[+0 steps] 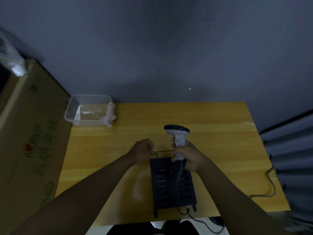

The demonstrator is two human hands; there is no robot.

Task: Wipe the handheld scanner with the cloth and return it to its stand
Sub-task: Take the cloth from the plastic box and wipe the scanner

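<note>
My right hand [188, 156] grips the white handle of the handheld scanner [177, 134], holding it upright above the table with its dark head pointing away from me. Its grey cable [179, 184] hangs down over the black slotted stand [171, 190], which lies flat on the table in front of me. My left hand [141, 152] hovers just left of the scanner with its fingers curled, holding nothing. The pale pink cloth [110, 117] is draped over the right rim of a clear plastic tub at the table's far left.
The clear tub [74, 107] holds water and stands at the yellow wooden table's [220, 150] far left corner. A large cardboard box [30, 133] stands against the table's left side. A cable [269, 184] trails over the right edge. A wall is close behind.
</note>
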